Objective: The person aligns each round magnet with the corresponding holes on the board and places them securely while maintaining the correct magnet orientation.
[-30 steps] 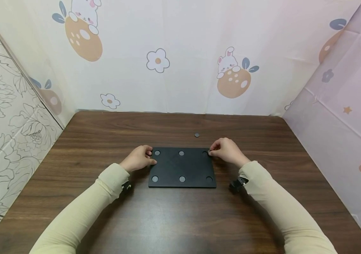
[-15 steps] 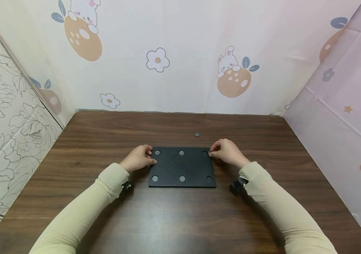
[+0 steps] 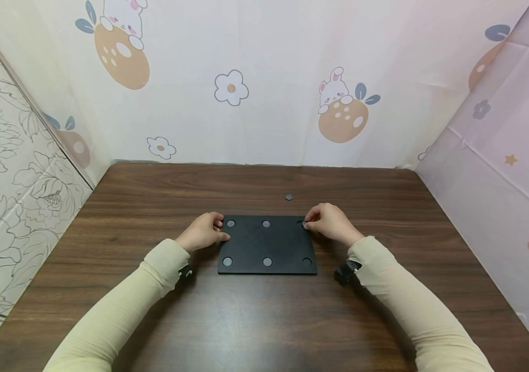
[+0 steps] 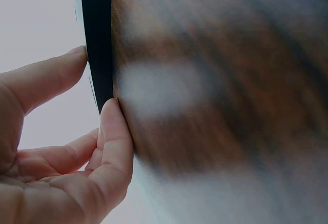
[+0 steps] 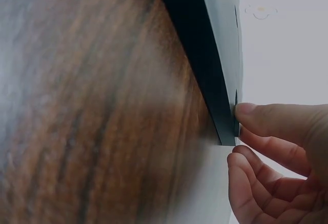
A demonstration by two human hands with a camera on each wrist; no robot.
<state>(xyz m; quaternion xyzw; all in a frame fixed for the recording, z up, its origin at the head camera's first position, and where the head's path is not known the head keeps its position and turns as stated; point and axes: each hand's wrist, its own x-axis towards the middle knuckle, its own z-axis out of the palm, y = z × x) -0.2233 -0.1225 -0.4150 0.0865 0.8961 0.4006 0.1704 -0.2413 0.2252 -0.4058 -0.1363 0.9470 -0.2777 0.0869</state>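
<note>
A flat black rectangular board lies on the table with round recesses along its far and near edges. Grey discs fill the left and middle recesses, such as this near-middle disc; the near-right recess holds none. My left hand grips the board's left edge, its thumb touching the top and a fingertip against the side. At the far-right recess my right hand pinches a small disc, seen edge-on against the board's surface. Its fingers partly hide that recess.
One loose grey disc lies beyond the board on the brown wooden table. A patterned curtain hangs along the table's far edge, with more printed cloth at both sides.
My right hand has shifted slightly left with the disc, further over the far-right recess. The left hand and the board stay in place.
</note>
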